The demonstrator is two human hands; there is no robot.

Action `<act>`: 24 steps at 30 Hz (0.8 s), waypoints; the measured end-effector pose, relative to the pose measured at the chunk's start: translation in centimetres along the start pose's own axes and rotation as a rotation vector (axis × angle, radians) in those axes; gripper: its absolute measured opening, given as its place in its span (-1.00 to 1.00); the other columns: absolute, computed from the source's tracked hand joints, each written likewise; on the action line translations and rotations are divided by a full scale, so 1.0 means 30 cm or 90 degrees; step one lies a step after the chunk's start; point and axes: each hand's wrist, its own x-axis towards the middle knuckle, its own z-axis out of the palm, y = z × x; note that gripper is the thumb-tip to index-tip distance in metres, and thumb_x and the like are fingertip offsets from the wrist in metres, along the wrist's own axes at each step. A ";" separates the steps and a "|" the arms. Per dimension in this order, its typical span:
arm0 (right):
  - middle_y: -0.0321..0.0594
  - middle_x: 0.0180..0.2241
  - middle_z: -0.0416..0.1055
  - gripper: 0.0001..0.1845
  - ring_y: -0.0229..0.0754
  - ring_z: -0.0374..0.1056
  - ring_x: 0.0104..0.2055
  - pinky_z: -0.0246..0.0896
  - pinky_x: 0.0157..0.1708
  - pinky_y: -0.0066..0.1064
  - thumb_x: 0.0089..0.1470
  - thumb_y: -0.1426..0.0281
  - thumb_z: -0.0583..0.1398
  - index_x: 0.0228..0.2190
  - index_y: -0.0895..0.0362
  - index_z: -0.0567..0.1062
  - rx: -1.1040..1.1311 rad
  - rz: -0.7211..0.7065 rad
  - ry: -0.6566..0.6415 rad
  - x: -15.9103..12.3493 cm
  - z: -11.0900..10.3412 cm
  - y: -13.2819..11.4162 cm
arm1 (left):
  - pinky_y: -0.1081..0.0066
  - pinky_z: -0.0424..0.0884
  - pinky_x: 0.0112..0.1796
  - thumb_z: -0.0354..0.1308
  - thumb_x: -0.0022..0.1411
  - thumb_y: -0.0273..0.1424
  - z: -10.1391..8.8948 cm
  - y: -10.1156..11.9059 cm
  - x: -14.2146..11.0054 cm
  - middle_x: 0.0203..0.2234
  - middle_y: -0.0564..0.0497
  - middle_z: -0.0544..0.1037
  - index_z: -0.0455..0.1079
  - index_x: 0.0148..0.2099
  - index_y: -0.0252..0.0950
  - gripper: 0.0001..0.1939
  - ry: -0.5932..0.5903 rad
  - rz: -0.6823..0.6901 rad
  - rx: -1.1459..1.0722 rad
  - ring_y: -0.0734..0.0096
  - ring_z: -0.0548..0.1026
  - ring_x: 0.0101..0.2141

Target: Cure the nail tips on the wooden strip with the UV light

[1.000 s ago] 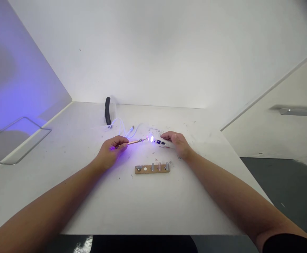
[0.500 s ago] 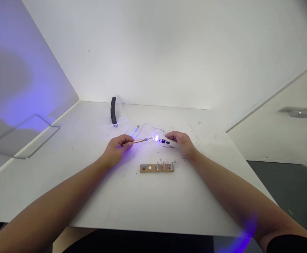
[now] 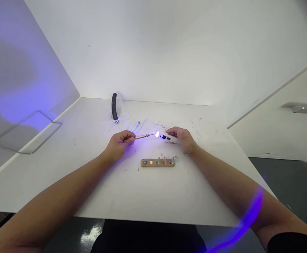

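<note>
Pinched in my left hand (image 3: pixel 120 143) is a thin copper-coloured pen-like rod (image 3: pixel 141 137) with a silver tip pointing right. A small pinkish piece shows at that tip, too washed out by glare to make out. My right hand (image 3: pixel 182 138) is wrapped round a white handheld UV lamp (image 3: pixel 173 139) with a small dark display and a button. Its lit violet-white head faces the rod's tip, very close to it. Below both hands lies a brown strip (image 3: pixel 153 163) bearing several nail tips (image 3: pixel 165 160), silvery and pinkish, and a white dot.
Behind the hands, a white cable (image 3: pixel 128 121) with a plug lies beside a black curved bar (image 3: pixel 113 106) on a clear piece. A metal wire frame (image 3: pixel 29 153) leans at the left wall. Dark specks dot the white table (image 3: pixel 148 196).
The view has tilted slightly, so the table sits a little higher in the picture. Both hands keep their holds, and the lamp stays lit by the rod's tip.
</note>
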 end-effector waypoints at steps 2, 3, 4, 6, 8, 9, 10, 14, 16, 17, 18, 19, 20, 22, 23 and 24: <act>-0.11 -0.28 0.40 -0.37 -0.09 0.32 -0.22 0.27 -0.27 -0.22 0.00 -0.06 -0.08 -0.29 0.18 0.48 0.010 0.002 -0.004 0.001 0.001 0.001 | 0.46 0.20 -0.43 0.06 0.06 -0.30 0.000 0.000 -0.001 -0.54 0.06 0.38 0.35 -0.28 -0.34 -0.78 -0.004 -0.006 -0.007 0.52 0.30 -0.49; -0.10 -0.27 0.40 -0.38 -0.10 0.33 -0.23 0.27 -0.28 -0.23 0.01 -0.05 -0.08 -0.29 0.18 0.48 0.016 0.005 -0.007 0.001 0.001 0.001 | 0.46 0.20 -0.42 0.06 0.06 -0.30 0.000 0.001 -0.002 -0.54 0.06 0.39 0.35 -0.28 -0.34 -0.78 -0.004 -0.010 -0.008 0.52 0.31 -0.48; -0.10 -0.26 0.40 -0.38 -0.10 0.33 -0.23 0.28 -0.30 -0.24 0.01 -0.05 -0.08 -0.28 0.18 0.47 0.022 0.006 -0.008 0.002 0.001 0.002 | 0.46 0.20 -0.42 0.06 0.06 -0.30 0.000 0.002 -0.002 -0.54 0.06 0.39 0.35 -0.28 -0.34 -0.78 -0.004 -0.013 -0.008 0.52 0.31 -0.48; -0.09 -0.26 0.40 -0.37 -0.10 0.33 -0.23 0.29 -0.32 -0.26 0.00 -0.06 -0.08 -0.28 0.18 0.47 0.031 0.007 -0.008 0.002 0.000 0.003 | 0.46 0.21 -0.42 0.06 0.07 -0.30 0.001 0.006 -0.003 -0.54 0.05 0.39 0.35 -0.28 -0.35 -0.77 -0.001 -0.016 -0.010 0.52 0.31 -0.48; -0.09 -0.26 0.40 -0.37 -0.09 0.33 -0.23 0.29 -0.32 -0.26 0.00 -0.07 -0.08 -0.28 0.18 0.47 0.036 0.012 -0.008 0.002 0.000 0.003 | 0.45 0.22 -0.41 0.05 0.07 -0.29 0.002 0.010 -0.002 -0.55 0.05 0.39 0.35 -0.28 -0.36 -0.76 0.004 -0.015 -0.013 0.51 0.31 -0.48; -0.09 -0.26 0.40 -0.36 -0.09 0.33 -0.22 0.29 -0.31 -0.26 0.00 -0.07 -0.08 -0.28 0.18 0.47 0.035 0.014 -0.009 0.002 0.000 0.003 | 0.45 0.22 -0.41 0.05 0.07 -0.28 0.002 0.011 -0.002 -0.55 0.05 0.38 0.35 -0.28 -0.36 -0.76 0.007 -0.015 -0.014 0.51 0.32 -0.48; -0.09 -0.26 0.41 -0.37 -0.09 0.33 -0.22 0.29 -0.30 -0.24 0.00 -0.07 -0.08 -0.28 0.18 0.47 0.031 0.016 -0.010 0.002 -0.001 0.002 | 0.45 0.23 -0.41 0.05 0.06 -0.28 0.002 0.013 -0.002 -0.55 0.04 0.38 0.35 -0.29 -0.36 -0.75 0.009 -0.014 -0.013 0.50 0.32 -0.48; -0.10 -0.28 0.41 -0.38 -0.08 0.32 -0.19 0.22 -0.16 -0.17 0.01 -0.05 -0.09 -0.30 0.18 0.48 0.004 -0.005 -0.002 0.001 0.000 -0.007 | 0.43 0.24 -0.39 0.04 0.07 -0.27 0.002 0.014 -0.002 -0.56 0.04 0.37 0.35 -0.28 -0.36 -0.75 0.006 -0.017 -0.014 0.49 0.32 -0.47; -0.11 -0.28 0.42 -0.38 -0.09 0.31 -0.19 0.17 -0.10 -0.16 0.02 -0.05 -0.09 -0.31 0.17 0.49 -0.009 -0.017 0.001 0.001 0.000 -0.012 | 0.43 0.24 -0.38 0.04 0.07 -0.28 0.002 0.013 -0.001 -0.56 0.04 0.37 0.35 -0.29 -0.36 -0.75 0.005 -0.016 -0.017 0.49 0.32 -0.47; -0.12 -0.28 0.42 -0.37 -0.09 0.32 -0.19 0.16 -0.09 -0.17 0.01 -0.05 -0.09 -0.31 0.17 0.49 -0.014 -0.019 0.001 0.002 0.000 -0.014 | 0.43 0.25 -0.38 0.04 0.07 -0.27 0.002 0.013 0.000 -0.56 0.04 0.37 0.35 -0.29 -0.36 -0.75 0.006 -0.015 -0.019 0.49 0.32 -0.48; -0.12 -0.28 0.42 -0.37 -0.09 0.32 -0.19 0.16 -0.09 -0.17 0.01 -0.06 -0.09 -0.31 0.17 0.49 -0.017 -0.019 0.001 0.002 0.001 -0.016 | 0.43 0.25 -0.38 0.04 0.07 -0.27 0.002 0.013 0.000 -0.57 0.04 0.37 0.34 -0.30 -0.36 -0.75 0.008 -0.012 -0.021 0.49 0.32 -0.48; -0.13 -0.29 0.43 -0.37 -0.09 0.32 -0.20 0.17 -0.09 -0.17 0.01 -0.06 -0.09 -0.31 0.17 0.49 -0.019 -0.017 0.001 0.002 0.000 -0.017 | 0.43 0.25 -0.39 0.04 0.06 -0.27 0.002 0.013 0.000 -0.57 0.04 0.37 0.35 -0.30 -0.36 -0.75 0.007 -0.009 -0.021 0.49 0.32 -0.48; -0.13 -0.29 0.43 -0.37 -0.09 0.32 -0.20 0.17 -0.10 -0.17 0.00 -0.06 -0.09 -0.31 0.16 0.49 -0.020 -0.016 0.001 0.002 0.000 -0.017 | 0.43 0.25 -0.39 0.03 0.06 -0.26 0.002 0.013 0.000 -0.57 0.04 0.37 0.35 -0.30 -0.36 -0.75 0.005 -0.006 -0.021 0.49 0.32 -0.48; -0.12 -0.29 0.43 -0.37 -0.09 0.32 -0.21 0.17 -0.11 -0.16 0.01 -0.06 -0.10 -0.31 0.17 0.49 -0.025 -0.016 0.001 0.002 -0.001 -0.014 | 0.43 0.24 -0.40 0.02 0.06 -0.25 0.001 0.014 0.000 -0.58 0.04 0.37 0.36 -0.30 -0.36 -0.73 -0.001 -0.003 -0.014 0.49 0.31 -0.50; -0.12 -0.29 0.43 -0.37 -0.09 0.32 -0.21 0.17 -0.10 -0.16 0.01 -0.06 -0.10 -0.30 0.17 0.49 -0.028 -0.018 0.001 0.002 -0.001 -0.013 | 0.43 0.24 -0.40 0.01 0.07 -0.24 0.000 0.015 0.000 -0.58 0.04 0.38 0.36 -0.30 -0.36 -0.73 -0.004 -0.003 -0.009 0.49 0.31 -0.50; -0.12 -0.28 0.42 -0.37 -0.08 0.31 -0.20 0.17 -0.10 -0.15 0.02 -0.05 -0.10 -0.30 0.17 0.49 -0.031 -0.022 0.000 0.002 -0.002 -0.011 | 0.43 0.24 -0.40 0.01 0.07 -0.24 0.000 0.016 0.000 -0.58 0.04 0.38 0.36 -0.30 -0.35 -0.72 -0.006 -0.004 -0.005 0.50 0.30 -0.50</act>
